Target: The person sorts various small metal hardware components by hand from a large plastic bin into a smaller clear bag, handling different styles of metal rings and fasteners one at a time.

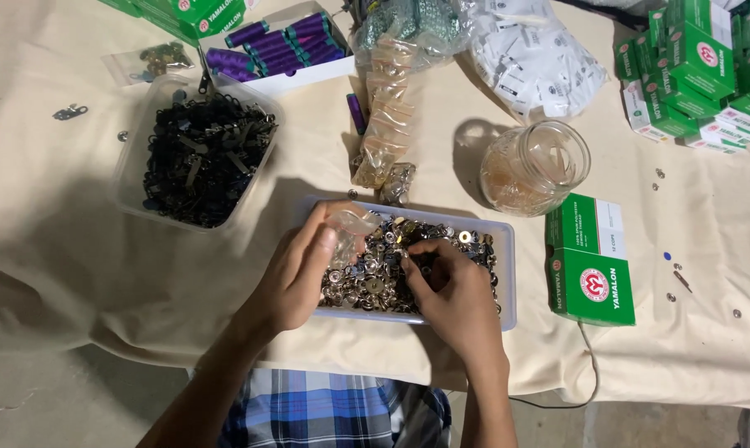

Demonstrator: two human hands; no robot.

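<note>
Silver snap buttons [375,278] fill the clear tray [505,274] under both hands [375,278].

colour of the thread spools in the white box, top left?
Purple spools, in a white box. Head view, near the top edge.

Seen from above, a left hand [296,278] holds a small clear bag [351,226] over a shallow plastic tray [505,274] full of metal snap buttons [375,278]. The right hand [454,294] picks among the buttons. On the cloth-covered tabletop [59,249] nearby sit a tub of black zipper pulls [202,158], a glass jar [534,168] and a green box [591,261].
</note>
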